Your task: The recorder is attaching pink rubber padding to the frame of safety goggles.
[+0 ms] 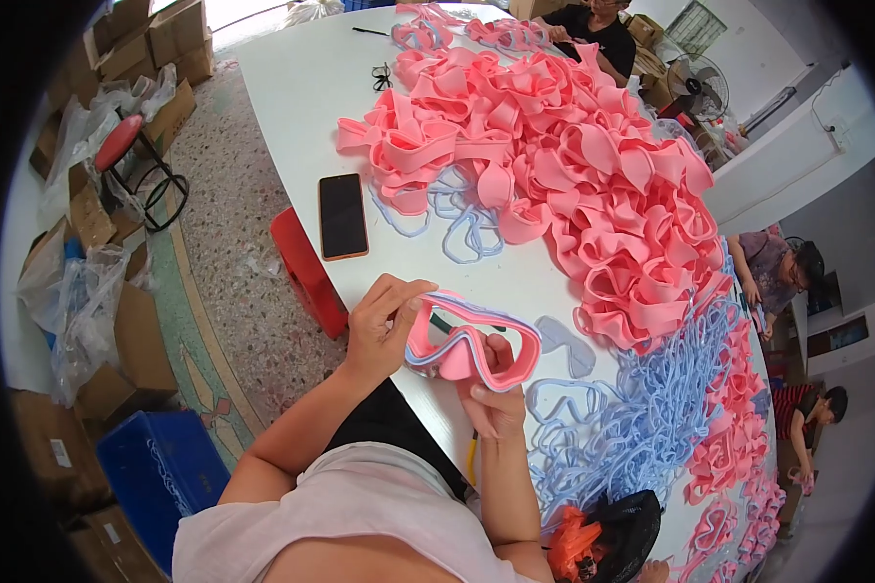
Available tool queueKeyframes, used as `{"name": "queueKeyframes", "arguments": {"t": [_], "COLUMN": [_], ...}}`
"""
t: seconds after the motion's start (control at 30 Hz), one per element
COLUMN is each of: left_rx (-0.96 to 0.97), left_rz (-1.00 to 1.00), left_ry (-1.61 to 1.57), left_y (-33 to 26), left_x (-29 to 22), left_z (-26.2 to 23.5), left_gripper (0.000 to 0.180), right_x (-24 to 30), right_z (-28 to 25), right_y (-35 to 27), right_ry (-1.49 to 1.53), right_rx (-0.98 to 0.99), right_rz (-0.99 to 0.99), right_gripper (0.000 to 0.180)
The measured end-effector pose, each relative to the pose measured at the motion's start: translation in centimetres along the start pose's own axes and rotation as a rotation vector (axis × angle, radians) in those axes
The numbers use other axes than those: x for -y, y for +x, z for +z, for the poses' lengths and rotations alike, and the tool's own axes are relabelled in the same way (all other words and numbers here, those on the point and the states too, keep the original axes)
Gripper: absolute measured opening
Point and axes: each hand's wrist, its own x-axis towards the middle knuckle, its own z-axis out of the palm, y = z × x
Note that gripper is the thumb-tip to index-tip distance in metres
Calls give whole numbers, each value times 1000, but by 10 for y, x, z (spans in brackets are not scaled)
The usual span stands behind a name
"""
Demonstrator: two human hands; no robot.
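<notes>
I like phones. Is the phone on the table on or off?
Looks off: the phone lies flat on the white table, screen all black.

pink goggle skirt; pale blue frames; white table

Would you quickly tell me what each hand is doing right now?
Left hand: closed on the pink goggle frame.
Right hand: closed on the same frame.

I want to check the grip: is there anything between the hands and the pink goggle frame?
Nothing visible. The left hand pinches the left rim of the pink goggle frame, and the right hand holds it from below. Both touch it directly, above the white table.
</notes>
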Motion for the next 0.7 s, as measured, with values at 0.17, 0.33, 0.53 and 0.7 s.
{"name": "queueKeyframes", "arguments": {"t": [0.17, 0.33, 0.53, 0.7], "left_rx": [3, -29, -35, -35], "left_rz": [56, 102, 139, 107], "left_ry": [27, 68, 60, 42], "left_y": [0, 1, -1, -2], "left_x": [0, 2, 4, 0], "left_z": [1, 1, -1, 0], "left_gripper": [21, 21, 22, 21], "right_x": [-5, 0, 0, -2], "right_z": [22, 32, 27, 35], "right_y": [0, -1, 0, -1], "right_ry": [-67, -69, -172, -90], "right_rx": [-70, -50, -85, -82], "right_rz": [37, 52, 20, 12], "right_gripper": [71, 78, 78, 75]}}
